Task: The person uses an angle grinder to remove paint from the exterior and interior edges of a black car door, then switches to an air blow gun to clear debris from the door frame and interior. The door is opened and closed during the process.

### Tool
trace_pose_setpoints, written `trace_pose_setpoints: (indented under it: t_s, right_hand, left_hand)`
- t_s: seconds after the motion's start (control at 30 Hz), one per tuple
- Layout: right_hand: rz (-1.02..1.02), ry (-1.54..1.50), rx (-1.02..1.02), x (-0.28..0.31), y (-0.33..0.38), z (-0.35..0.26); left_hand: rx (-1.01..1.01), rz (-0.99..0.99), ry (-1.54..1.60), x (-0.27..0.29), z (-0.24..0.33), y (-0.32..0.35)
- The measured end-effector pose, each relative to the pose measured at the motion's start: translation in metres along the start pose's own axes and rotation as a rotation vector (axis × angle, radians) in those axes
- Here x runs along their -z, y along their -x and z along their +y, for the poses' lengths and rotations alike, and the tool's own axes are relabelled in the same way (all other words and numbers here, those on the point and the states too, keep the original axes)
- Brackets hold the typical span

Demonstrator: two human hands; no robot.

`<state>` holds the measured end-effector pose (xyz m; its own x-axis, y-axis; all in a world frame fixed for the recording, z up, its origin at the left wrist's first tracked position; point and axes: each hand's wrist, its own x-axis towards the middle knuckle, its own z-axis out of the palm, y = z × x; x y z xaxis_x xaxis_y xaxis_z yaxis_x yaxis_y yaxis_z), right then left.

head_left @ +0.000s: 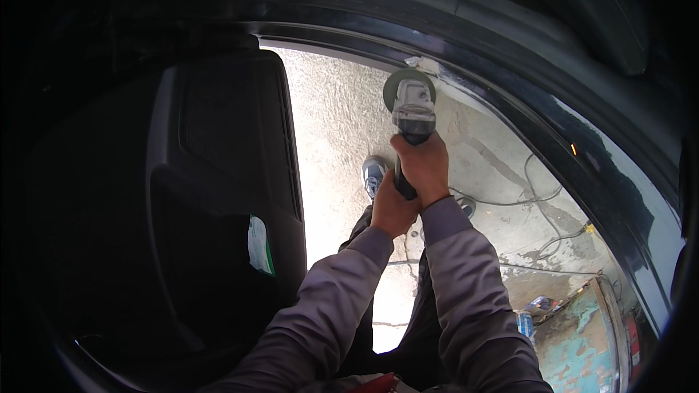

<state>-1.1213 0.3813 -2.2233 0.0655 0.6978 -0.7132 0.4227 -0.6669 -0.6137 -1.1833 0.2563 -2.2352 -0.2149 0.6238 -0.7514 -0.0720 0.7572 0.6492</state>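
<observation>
Both my hands grip an angle grinder [415, 102] with a worn, pale gear head and a dark body. My right hand [424, 167] wraps round the body just behind the head. Lower down and to the left, my left hand [395, 207] closes on the rear of the tool. The green-grey disc [397, 86] lies against or very near the dark car sill [364, 38], beside a bare, whitish patch [424, 65] on its edge; whether they touch I cannot tell.
An open black car door [233, 138] fills the left, with a white and green packet [259, 246] in its pocket. Cables [502, 202] cross the concrete floor [328, 102]. At lower right stands a board with peeling turquoise paint [582, 342], near a blue and white can [525, 326].
</observation>
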Motion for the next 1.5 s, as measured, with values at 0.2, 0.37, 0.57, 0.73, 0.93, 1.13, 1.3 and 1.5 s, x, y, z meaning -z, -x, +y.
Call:
trace_pose_setpoints:
  t_s: [0.2,0.37,0.57,0.73,0.93,1.13,1.3,1.5]
  right_hand:
    - [0.035,0.012,0.024,-0.004,0.005,-0.005]
    - [0.042,-0.007,0.026,-0.002,0.007,-0.006]
    - [0.038,0.002,0.018,0.003,0.011,-0.011]
    - [0.033,0.059,0.022,0.007,0.02,-0.014]
    - [0.061,0.07,0.039,0.011,0.037,-0.012]
    - [0.042,0.072,-0.013,0.01,0.06,-0.005]
    - [0.075,0.069,-0.004,0.005,0.072,-0.003]
    - [0.106,0.066,0.021,-0.012,0.064,-0.005]
  left_hand:
    - [-0.038,0.02,-0.097,0.005,0.011,0.004]
    - [-0.034,-0.001,-0.071,0.004,0.016,0.006]
    - [-0.063,-0.007,-0.024,0.001,0.02,0.009]
    - [0.014,-0.022,-0.01,0.001,0.018,0.019]
    - [-0.036,-0.028,-0.006,0.003,0.008,0.031]
    - [0.006,-0.025,-0.135,0.014,0.015,0.059]
    - [0.045,-0.067,-0.141,0.026,0.019,0.066]
    - [0.029,-0.092,-0.139,0.038,0.006,0.049]
